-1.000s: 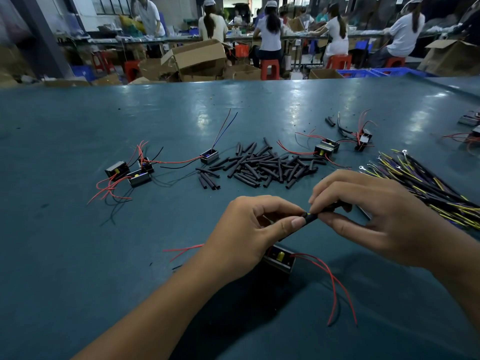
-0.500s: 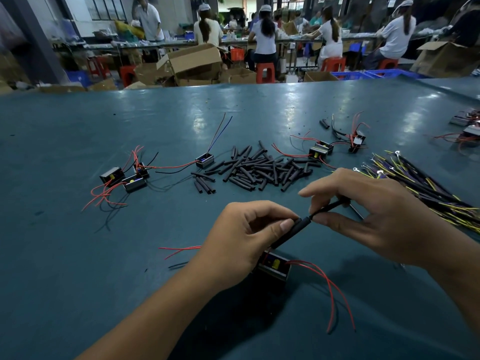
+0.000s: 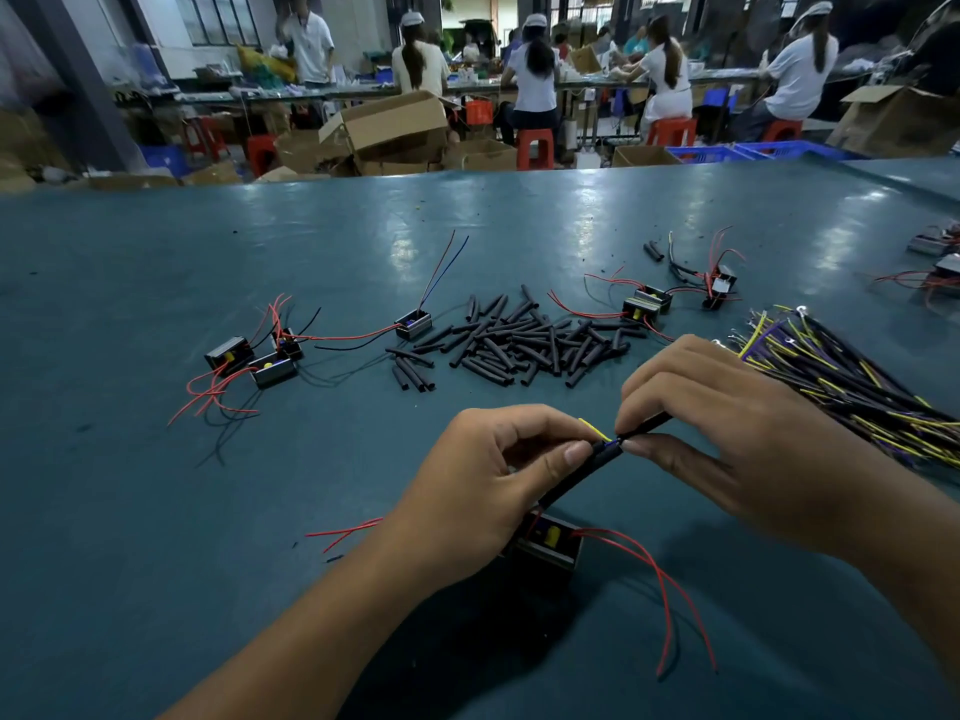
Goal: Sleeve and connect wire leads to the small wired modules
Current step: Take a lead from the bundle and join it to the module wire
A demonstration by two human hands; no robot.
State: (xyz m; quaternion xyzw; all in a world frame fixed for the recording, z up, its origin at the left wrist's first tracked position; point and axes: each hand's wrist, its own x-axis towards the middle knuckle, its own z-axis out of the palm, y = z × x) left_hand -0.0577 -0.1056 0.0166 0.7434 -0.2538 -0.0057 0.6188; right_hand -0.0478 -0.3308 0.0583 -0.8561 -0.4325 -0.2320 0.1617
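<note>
The left hand (image 3: 483, 480) pinches the black sleeve (image 3: 582, 472) above the module (image 3: 548, 548); the right hand (image 3: 727, 433) pinches the lead (image 3: 644, 426). The yellow strand (image 3: 595, 429) splays outside and may miss the sleeve.

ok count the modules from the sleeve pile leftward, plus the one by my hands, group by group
left cluster modules: 3
lone module beside the sleeve pile: 1
nearest module: 1
total: 5

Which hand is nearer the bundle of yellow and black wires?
Right. The right hand lies just beside the bundle; the left hand is farther off, beyond the right hand.
</note>
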